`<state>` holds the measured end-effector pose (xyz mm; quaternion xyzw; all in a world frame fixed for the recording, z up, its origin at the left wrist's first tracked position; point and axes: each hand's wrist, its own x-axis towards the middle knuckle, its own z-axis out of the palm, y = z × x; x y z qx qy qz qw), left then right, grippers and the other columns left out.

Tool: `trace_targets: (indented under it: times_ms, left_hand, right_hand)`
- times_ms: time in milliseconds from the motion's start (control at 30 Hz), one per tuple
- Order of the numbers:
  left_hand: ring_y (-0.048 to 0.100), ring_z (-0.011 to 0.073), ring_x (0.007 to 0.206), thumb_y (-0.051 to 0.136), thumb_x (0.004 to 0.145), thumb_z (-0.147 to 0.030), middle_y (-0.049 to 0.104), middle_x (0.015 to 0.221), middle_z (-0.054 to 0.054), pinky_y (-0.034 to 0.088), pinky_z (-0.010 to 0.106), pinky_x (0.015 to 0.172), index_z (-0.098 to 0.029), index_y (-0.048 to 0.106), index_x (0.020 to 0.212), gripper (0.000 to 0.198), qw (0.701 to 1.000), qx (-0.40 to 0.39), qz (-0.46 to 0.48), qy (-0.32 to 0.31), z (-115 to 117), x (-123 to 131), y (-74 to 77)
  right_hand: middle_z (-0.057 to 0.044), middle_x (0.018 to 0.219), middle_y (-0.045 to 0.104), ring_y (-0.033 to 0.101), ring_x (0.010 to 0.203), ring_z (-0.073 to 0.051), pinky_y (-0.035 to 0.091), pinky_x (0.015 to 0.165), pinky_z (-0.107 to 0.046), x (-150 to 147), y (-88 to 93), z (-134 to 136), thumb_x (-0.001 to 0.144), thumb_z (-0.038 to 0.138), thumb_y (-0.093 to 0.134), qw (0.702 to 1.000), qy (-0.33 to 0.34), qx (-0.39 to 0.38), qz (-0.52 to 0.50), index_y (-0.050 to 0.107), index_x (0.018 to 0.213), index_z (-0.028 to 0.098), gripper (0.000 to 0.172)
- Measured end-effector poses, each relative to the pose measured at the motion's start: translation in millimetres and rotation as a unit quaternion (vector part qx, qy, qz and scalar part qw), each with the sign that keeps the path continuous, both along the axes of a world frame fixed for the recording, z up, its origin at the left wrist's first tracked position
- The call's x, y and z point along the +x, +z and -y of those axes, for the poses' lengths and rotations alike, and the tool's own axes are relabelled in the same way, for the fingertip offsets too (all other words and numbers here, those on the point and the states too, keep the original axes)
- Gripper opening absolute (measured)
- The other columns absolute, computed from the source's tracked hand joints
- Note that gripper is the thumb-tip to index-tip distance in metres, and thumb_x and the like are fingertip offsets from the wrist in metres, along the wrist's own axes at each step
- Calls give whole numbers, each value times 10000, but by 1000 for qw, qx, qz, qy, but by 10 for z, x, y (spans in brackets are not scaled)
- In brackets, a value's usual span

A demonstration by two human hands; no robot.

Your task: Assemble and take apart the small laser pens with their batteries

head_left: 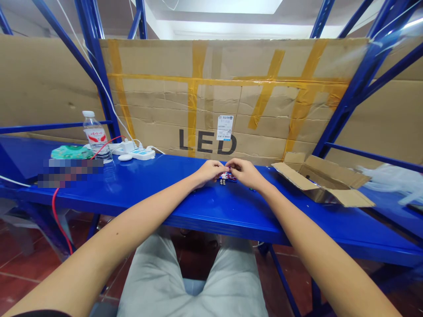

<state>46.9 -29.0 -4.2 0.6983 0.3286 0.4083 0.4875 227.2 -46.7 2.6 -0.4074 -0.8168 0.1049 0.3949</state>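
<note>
The left hand (210,171) and right hand (245,173), fingertips bunched, clamped or not I cannot tell, seemingly adjust shiny pieces (230,177) at twelve o'clock on the table (142,185), the next move probably needing steadiness.

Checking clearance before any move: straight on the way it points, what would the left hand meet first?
The left hand would likely meet the small shiny item between the hands first, with the right hand just beyond; depth there is unclear.
</note>
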Motion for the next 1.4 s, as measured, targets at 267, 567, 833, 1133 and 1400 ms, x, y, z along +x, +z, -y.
trace_targets:
  times_ms: [267,567,833,1133,1400]
  left_hand:
    - [391,52,447,697,805,-377,469,579,-37,283,187,415,-162,523,704,294,1000,-13,13,-15,38,-4,12]
    - [413,64,455,542,878,-316,511,615,-8,292,197,427,-132,581,768,217,996,-74,35,-25,-1,5,21]
    - [470,98,570,529,819,-233,578,611,7,353,235,573,-105,647,681,222,995,86,-51,-4,-106,-14,-10]
    - [580,119,617,560,850,-235,688,754,22,455,262,651,-117,684,945,196,973,193,-124,-32,-87,-67,-30]
    - [646,188,882,586,840,-253,731,934,59,460,287,820,-129,698,940,195,951,256,-175,-25,-79,-67,-50]
  right_hand:
    - [-27,748,664,558,669,-158,392,611,-264,-58,-15,52,811,271,563,999,-22,10,28,619,878,160,142]
    - [-48,743,684,579,688,-166,382,658,-265,-16,46,57,839,177,525,992,-49,93,64,641,808,166,120]
    - [-70,796,701,602,729,-183,395,683,-272,73,75,45,845,151,515,986,-41,106,125,672,841,161,158]
    - [-55,811,715,614,738,-173,407,692,-265,145,74,23,827,105,493,984,-3,91,155,706,849,167,223]
    - [-44,757,700,595,692,-159,406,672,-255,146,53,14,822,115,494,987,15,64,148,701,826,163,213]
